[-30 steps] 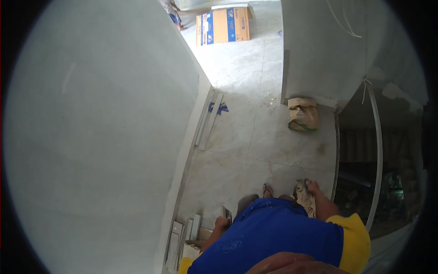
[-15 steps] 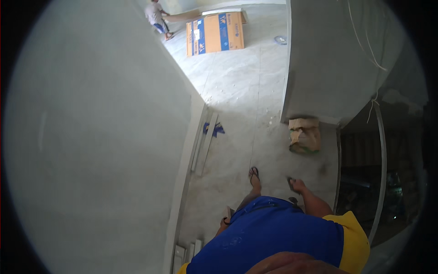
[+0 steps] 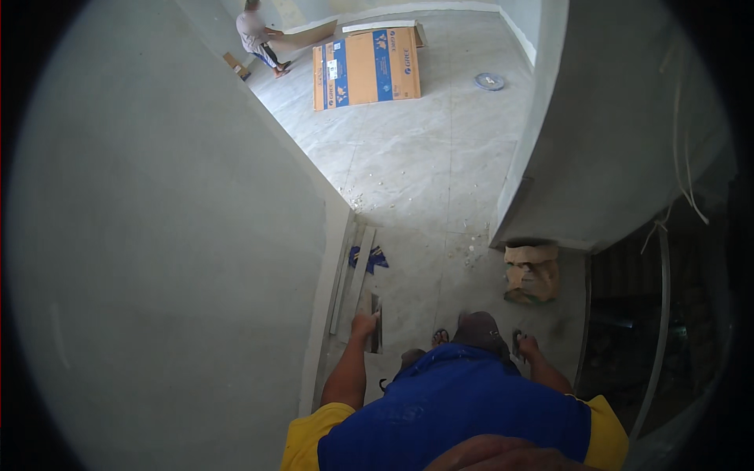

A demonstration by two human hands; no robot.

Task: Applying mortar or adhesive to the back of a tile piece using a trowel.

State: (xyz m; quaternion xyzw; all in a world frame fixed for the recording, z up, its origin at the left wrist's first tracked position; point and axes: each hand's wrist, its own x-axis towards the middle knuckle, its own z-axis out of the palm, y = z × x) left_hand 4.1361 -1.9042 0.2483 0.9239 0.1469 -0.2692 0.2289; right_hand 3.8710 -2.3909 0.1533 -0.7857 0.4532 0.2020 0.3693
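My left hand is closed on a flat, narrow rectangular trowel, held low beside the strips along the left wall. Dark edges frame the trowel's paler middle. On the other side of my body, my right hand grips a small dark tool, its exact kind too small to make out. That hand is below a crumpled brown paper bag, apart from it. Two long pale strips lie by the left wall's foot, near a blue wrapper.
Grey walls flank the passage. Beyond lies a large flattened carton, with a blue round disc to its right. Another person holds a cardboard sheet. Crumbs litter the floor. A dark opening and hanging cords are at right.
My left hand has swung forward with the trowel, from beside my hip to near the strips. My right hand has dropped slightly lower in view. The doorway and bag have shifted in view.
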